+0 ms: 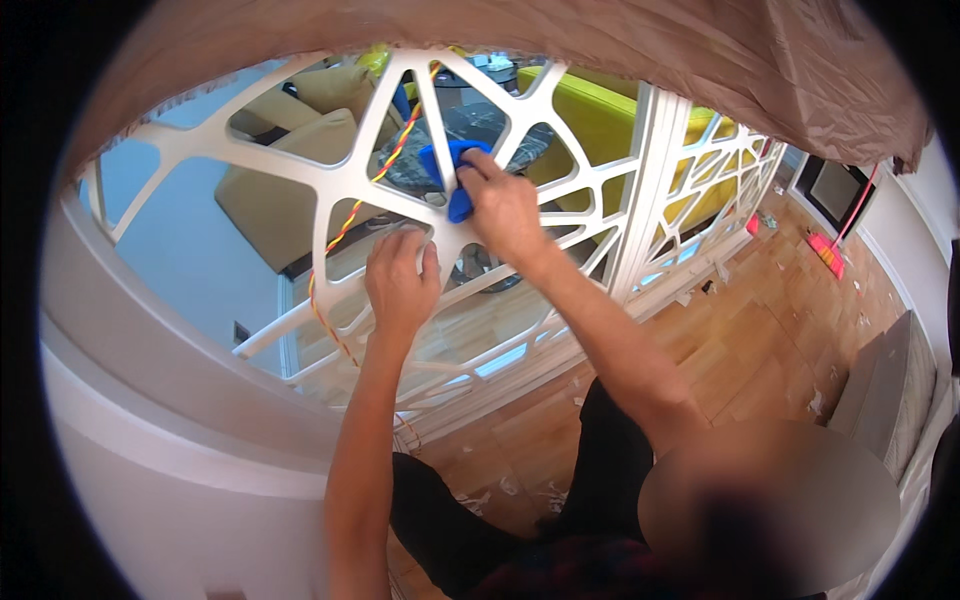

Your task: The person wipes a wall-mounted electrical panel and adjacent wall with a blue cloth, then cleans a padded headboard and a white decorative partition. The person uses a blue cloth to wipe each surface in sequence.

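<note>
A white openwork lattice screen [340, 185] with irregular cut-outs stands in front of me. My right hand [503, 205] presses a blue cloth [455, 165] against one of its bars, fingers closed over the cloth. My left hand [402, 280] grips a lower white bar of the screen just beside and below it. A red-and-yellow twisted cord [345, 225] hangs down across the lattice to the left of my left hand.
Beige chairs [300, 140] and a yellow sofa [600, 120] show through the screen. A wooden floor [760, 330] littered with scraps lies far below on the right, with a pink broom [828, 255]. Brown covering [700, 60] hangs overhead. A white wall [150, 400] curves at left.
</note>
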Tool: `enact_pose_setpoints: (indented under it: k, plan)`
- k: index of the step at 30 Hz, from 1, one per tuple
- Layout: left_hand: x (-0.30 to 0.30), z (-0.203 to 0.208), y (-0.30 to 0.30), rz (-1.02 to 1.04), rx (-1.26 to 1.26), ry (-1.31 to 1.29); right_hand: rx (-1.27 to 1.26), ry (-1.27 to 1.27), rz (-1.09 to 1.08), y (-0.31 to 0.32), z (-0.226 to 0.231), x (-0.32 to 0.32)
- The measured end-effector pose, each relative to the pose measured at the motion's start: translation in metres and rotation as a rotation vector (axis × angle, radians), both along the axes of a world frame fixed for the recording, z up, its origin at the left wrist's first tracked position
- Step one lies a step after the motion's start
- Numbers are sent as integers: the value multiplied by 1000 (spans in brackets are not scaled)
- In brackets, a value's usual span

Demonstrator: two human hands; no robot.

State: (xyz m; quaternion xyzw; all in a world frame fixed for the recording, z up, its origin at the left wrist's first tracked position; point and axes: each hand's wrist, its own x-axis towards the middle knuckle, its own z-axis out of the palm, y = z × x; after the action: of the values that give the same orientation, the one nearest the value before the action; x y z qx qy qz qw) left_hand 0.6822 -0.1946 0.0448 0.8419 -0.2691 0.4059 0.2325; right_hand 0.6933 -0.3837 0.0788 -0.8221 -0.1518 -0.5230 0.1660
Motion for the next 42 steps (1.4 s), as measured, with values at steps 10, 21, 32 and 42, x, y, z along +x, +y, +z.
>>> enact_pose_setpoints:
  k: [10,21,32,42]
  plan:
    - [5,6,-13,220,215,85,-253,-138,-131,-42,58,2]
    - [12,-1,-9,270,232,60,-52,-164,-24,-42,22,-2]
    - [13,-2,-14,242,196,7,22,80,-291,-94,-53,3]
    - [8,2,-14,285,232,88,142,52,97,-41,-60,-8]
